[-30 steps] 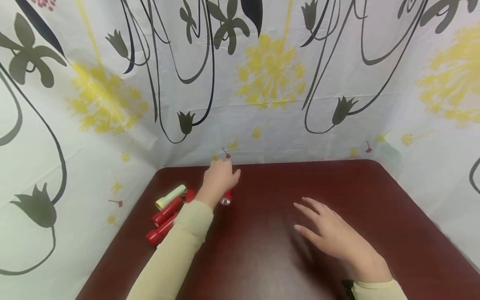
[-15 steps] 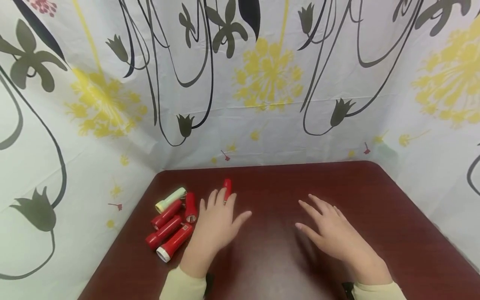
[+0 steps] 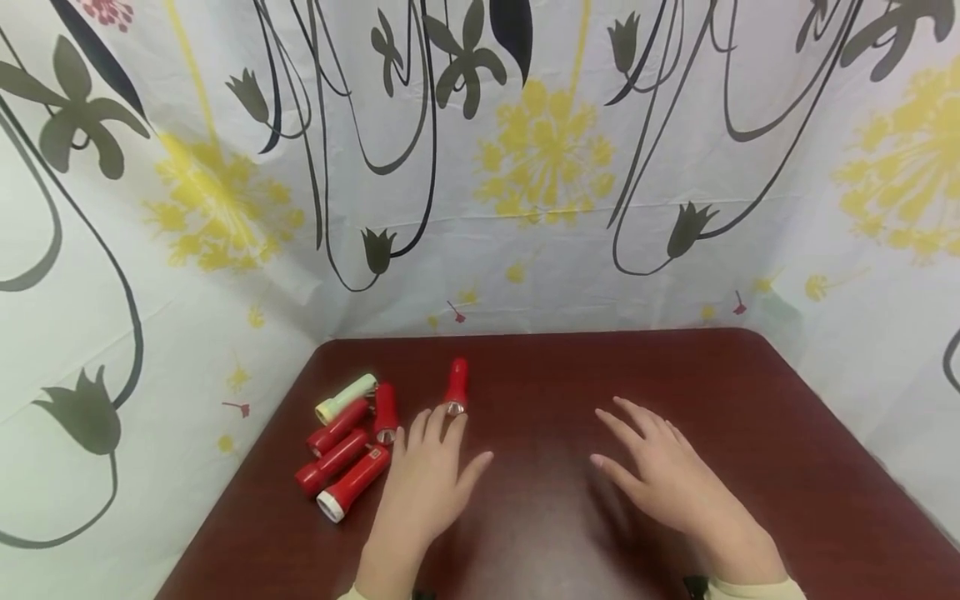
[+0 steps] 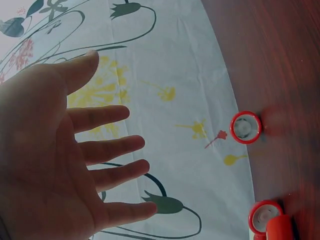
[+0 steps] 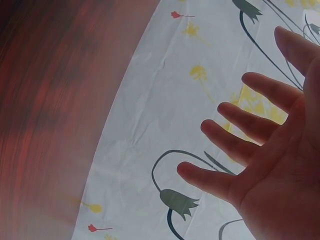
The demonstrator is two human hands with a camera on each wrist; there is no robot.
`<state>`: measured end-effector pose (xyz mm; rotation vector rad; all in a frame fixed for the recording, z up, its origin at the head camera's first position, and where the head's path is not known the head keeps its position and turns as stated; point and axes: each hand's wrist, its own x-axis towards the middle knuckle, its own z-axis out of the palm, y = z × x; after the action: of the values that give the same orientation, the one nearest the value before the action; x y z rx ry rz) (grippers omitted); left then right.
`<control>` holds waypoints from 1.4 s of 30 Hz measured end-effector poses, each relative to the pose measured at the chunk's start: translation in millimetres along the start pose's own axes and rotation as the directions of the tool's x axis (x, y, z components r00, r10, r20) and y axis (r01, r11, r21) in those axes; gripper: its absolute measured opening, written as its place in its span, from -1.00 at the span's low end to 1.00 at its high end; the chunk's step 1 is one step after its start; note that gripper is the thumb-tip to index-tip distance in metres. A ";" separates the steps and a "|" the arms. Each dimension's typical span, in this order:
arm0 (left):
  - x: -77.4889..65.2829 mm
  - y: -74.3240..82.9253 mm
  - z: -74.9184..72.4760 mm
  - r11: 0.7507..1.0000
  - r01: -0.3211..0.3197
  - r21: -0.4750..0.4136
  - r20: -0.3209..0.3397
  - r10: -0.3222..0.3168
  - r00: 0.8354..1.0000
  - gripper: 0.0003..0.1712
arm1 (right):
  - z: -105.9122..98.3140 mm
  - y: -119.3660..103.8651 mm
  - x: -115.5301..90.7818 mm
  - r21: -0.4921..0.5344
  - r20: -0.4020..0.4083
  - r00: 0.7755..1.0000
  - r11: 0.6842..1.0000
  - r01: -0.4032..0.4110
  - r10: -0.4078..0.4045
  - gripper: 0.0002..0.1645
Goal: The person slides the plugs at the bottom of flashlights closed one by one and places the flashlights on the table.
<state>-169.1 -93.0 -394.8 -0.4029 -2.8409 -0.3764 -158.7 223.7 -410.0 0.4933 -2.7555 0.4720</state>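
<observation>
My left hand [image 3: 424,487] hovers palm down over the left middle of the table, fingers spread and holding nothing. Just beyond its fingertips in the head view lies a small red flashlight [image 3: 457,385], lens toward me. Left of the hand is a group: a red flashlight with a white head [image 3: 352,483], a shorter red flashlight [image 3: 385,410], two more red flashlights side by side, and a pale green flashlight [image 3: 347,398] at the back. My right hand [image 3: 667,475] is held above the right half, fingers extended, with nothing in it. Both wrist views show bare palms.
The dark red-brown table [image 3: 570,392] has rounded far corners. White flower-patterned sheeting [image 3: 555,275] stands close behind it and along both sides.
My left hand has drawn back toward me from the far small red flashlight, its fingers spreading, uncovering the flashlights beneath the arm. The right hand has stayed almost still.
</observation>
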 end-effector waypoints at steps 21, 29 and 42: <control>-12.0 -84.9 -2.3 0.957 0.282 0.070 0.118 -0.289 0.950 -0.31 | 29.4 -39.0 5.3 0.013 0.116 0.988 0.995 0.102 -0.103 -0.27; -13.3 -108.2 8.3 0.945 0.319 0.069 0.216 -0.326 0.920 -0.25 | 36.6 -46.1 4.4 0.010 0.142 0.979 0.990 0.144 -0.144 -0.28; -14.2 -112.7 19.5 0.940 0.341 -0.007 0.265 -0.327 0.907 -0.39 | 36.4 -44.5 2.1 0.014 0.173 0.972 0.987 0.160 -0.160 -0.28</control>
<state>-193.8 -195.4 -441.4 0.0367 -3.1682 -0.4976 -152.2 170.3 -430.3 0.7846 -2.8483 0.4077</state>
